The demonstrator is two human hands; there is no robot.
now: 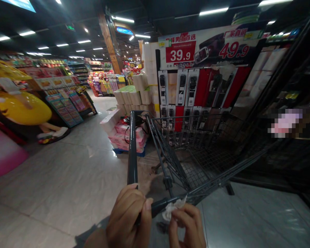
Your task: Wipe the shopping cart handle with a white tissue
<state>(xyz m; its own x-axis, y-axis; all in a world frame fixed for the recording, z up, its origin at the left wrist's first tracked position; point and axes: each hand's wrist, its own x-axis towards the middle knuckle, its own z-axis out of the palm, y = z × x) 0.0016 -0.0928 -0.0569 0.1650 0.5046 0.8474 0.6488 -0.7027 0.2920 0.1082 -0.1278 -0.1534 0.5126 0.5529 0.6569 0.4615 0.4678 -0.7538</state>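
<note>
My left hand [130, 215] is wrapped round the near end of the dark handlebar [132, 151] of a shopping cart. Beside it, at the cart's near corner, my right hand [187, 225] pinches a crumpled white tissue [172, 209] between thumb and fingers. The tissue is right by the dark frame tube. The cart's wire basket [204, 165] stretches away to the right, and only dark mesh and shadow show inside it.
A rack of boxed belts [181, 86] under a price sign [181, 53] stands past the cart. Stacked paper packs [127, 137] sit on a blue pallet. A yellow cartoon figure [23, 106] stands at left. Tiled floor [67, 172] runs along the aisle.
</note>
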